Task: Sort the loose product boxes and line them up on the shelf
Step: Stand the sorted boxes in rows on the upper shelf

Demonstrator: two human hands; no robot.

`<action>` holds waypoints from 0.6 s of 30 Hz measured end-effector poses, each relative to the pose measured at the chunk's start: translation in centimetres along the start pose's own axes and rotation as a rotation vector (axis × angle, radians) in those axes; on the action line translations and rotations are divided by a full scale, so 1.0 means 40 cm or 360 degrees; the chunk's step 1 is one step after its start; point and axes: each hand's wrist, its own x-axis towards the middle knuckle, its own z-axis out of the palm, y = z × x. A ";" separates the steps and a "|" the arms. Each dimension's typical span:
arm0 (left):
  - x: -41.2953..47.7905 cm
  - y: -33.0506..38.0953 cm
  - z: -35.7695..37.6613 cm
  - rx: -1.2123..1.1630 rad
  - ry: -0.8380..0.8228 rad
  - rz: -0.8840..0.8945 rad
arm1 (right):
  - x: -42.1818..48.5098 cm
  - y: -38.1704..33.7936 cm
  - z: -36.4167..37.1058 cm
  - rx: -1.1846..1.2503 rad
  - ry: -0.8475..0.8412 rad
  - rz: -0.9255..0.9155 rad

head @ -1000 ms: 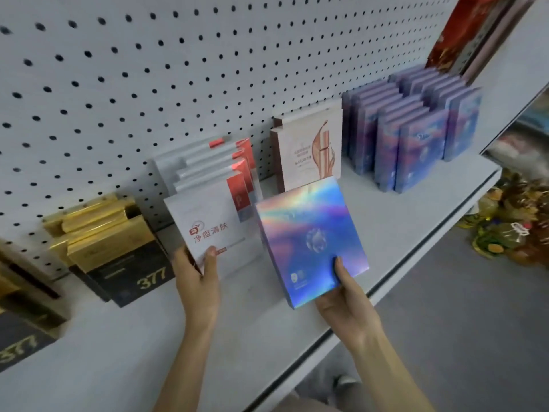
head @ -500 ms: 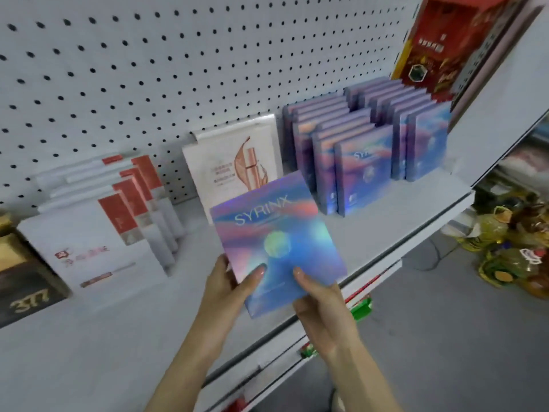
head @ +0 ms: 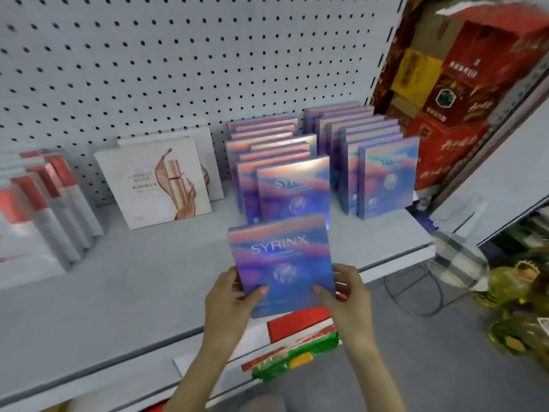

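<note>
A person holds a holographic SYRINX box (head: 282, 263) upright in both hands at the front edge of a grey shelf (head: 118, 292), its printed face turned towards them. The left hand (head: 228, 301) grips the box's lower left corner and the right hand (head: 347, 295) grips the lower right. Each thumb is pressed on the front face, and the other fingers are curled out of sight behind. The box sits between the two hands, its upper half rising clear above them. Whether its bottom edge touches the shelf cannot be told.

Directly behind it stands a row of matching boxes (head: 292, 185) lined up front to back. A second matching row (head: 386, 176) stands just to the right, near the shelf's end. To the left, a cream box printed with a rose-gold tube (head: 154, 182) leans back towards the pegboard (head: 178, 55). Further left is a blurred row of white-and-red boxes (head: 44, 203).

Red cartons (head: 445, 84) are stacked beyond the shelf's right end. Red and green packs (head: 297, 343) lie on a lower shelf beneath the hands.
</note>
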 end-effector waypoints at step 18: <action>0.186 0.072 0.149 -0.0088 0.0517 0.0009 | 0.318 -0.015 0.026 -0.0516 -0.0030 -0.0192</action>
